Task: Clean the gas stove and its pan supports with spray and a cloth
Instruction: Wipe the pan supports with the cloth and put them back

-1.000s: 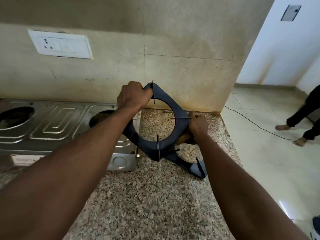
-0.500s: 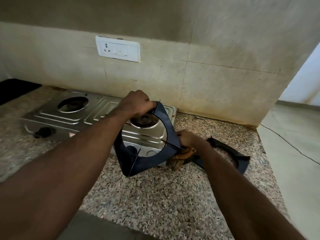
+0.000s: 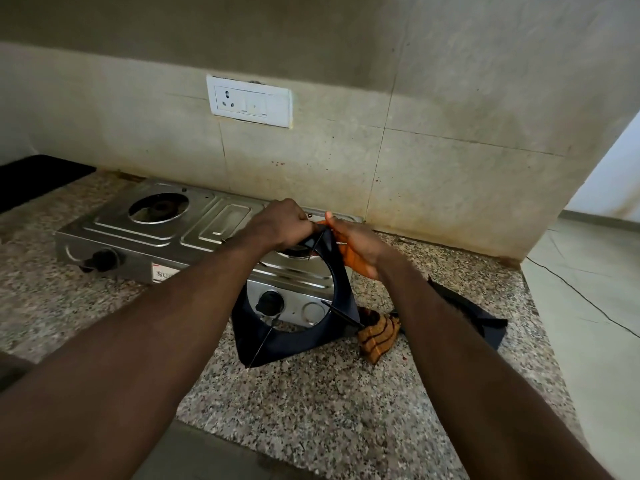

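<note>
Atop upright pan support (image 3: 341,289): left hand (image 3: 282,225) gripping, right hand (image 3: 356,249) wiping

looks like a home kitchen: steel gas stove (image 3: 180,233) on a speckled granite counter (image 3: 311,403), tiled wall with a socket (image 3: 249,101)

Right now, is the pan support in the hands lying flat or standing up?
Standing up: the pan support rests its lower corner on the counter, left hand gripping its top.

Bare countertop (image 3: 311,410) lies open in front; stove (image 3: 145,230), upright pan support (image 3: 298,337) and cloth (image 3: 377,336) crowd the back.
</note>
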